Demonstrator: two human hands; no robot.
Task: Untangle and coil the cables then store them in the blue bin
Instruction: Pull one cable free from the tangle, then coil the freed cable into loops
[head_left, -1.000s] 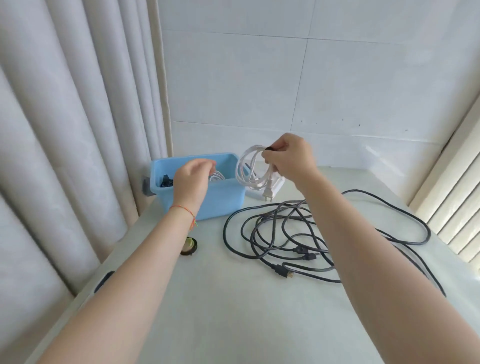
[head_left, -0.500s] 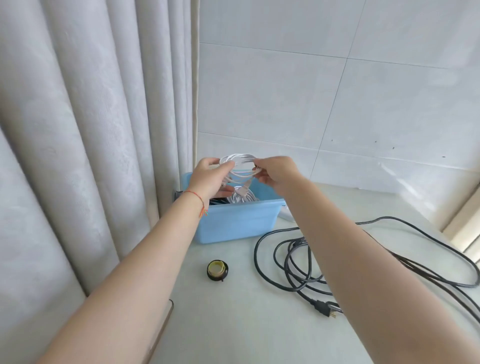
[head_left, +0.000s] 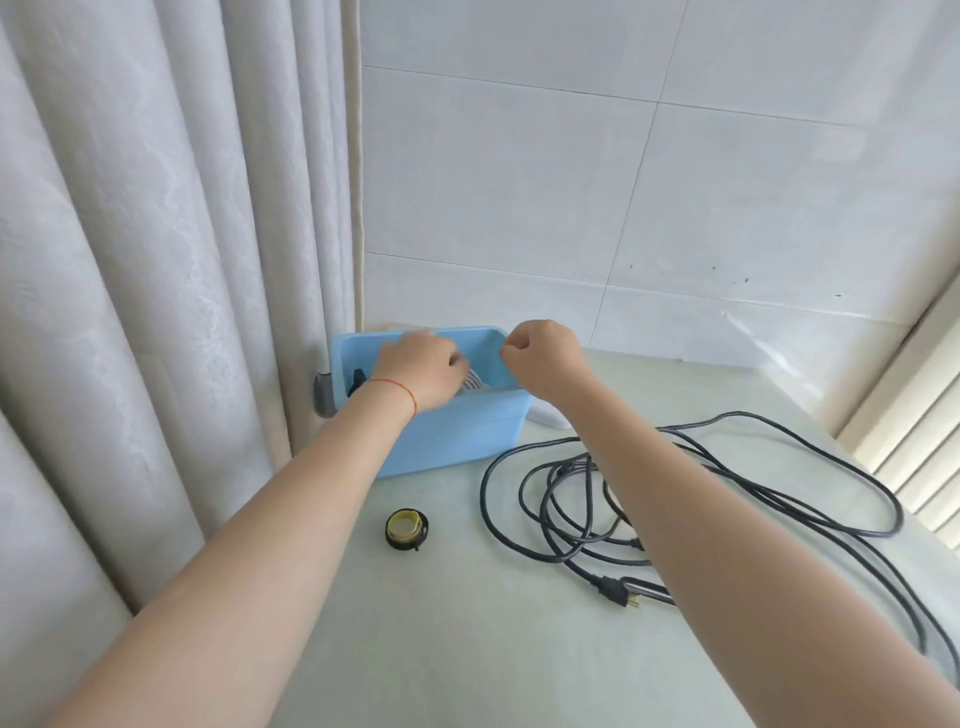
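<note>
The blue bin (head_left: 457, 431) stands at the back left of the table, against the curtain. A coiled white cable (head_left: 475, 385) lies inside it, mostly hidden. My left hand (head_left: 415, 374) reaches down into the bin and its curled fingers hold the white coil. My right hand (head_left: 545, 358) hovers over the bin's right rim in a loose fist with nothing in it. A long black cable (head_left: 571, 519) lies tangled in loops on the table to the right of the bin, its plug (head_left: 615, 592) toward the front.
A small black and yellow tape roll (head_left: 405, 527) sits in front of the bin. A dark item (head_left: 357, 384) is in the bin's left end. A white object (head_left: 545, 415) peeks out behind the bin. The curtain (head_left: 156, 260) hangs at left, a tiled wall behind.
Both hands carried the white coil from above the bin down into it. My right hand has let go and pulled back; my left hand stays on the coil.
</note>
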